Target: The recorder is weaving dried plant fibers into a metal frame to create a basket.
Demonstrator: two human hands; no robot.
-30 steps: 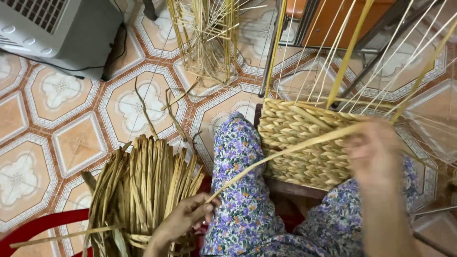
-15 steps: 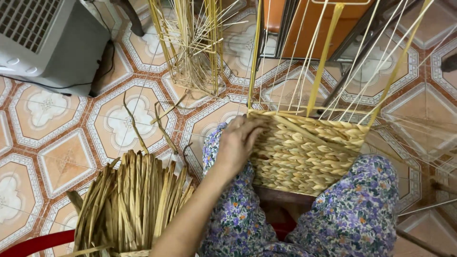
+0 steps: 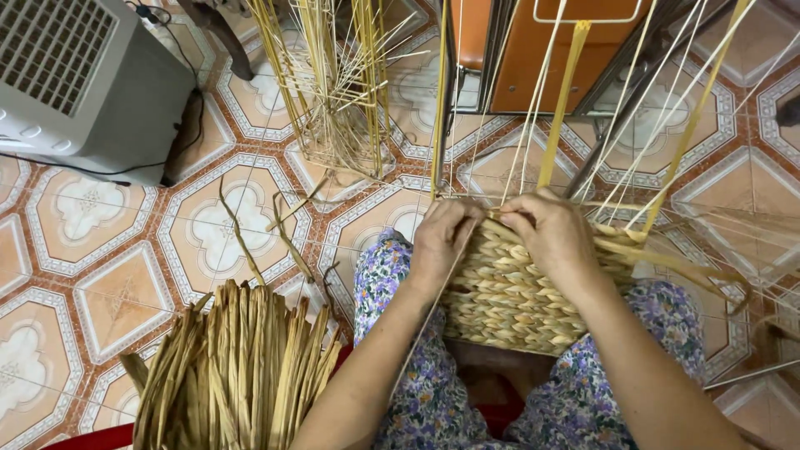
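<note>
Half-woven basket (image 3: pixel 517 292) sitting on the lap, between the knees of floral trousers (image 3: pixel 400 392). Both hands are up at its top rim: left hand (image 3: pixel 442 242) curled closed over the rim with a thin strand (image 3: pixel 433 325) running down from it, right hand (image 3: pixel 554 233) pinched shut on the weave right beside a yellow upright (image 3: pixel 560 108).

Handling guess: the woven part looks light and fairly firm, with some give if squeezed. The thin pale stakes (image 3: pixel 617 100) sticking up look springy and would probably kink or snap if bent sharply, so I'd grab the woven wall or rim, not those. The flat dried strands look soft and pliable, not slippery, but likely to fray or split along the length.

Spare bundle (image 3: pixel 233 367) lies on the tiled floor (image 3: pixel 100 275) to the left, near the knee. Another bare frame (image 3: pixel 333 92) stands further off, next to a grey fan unit (image 3: pixel 83 83).
</note>
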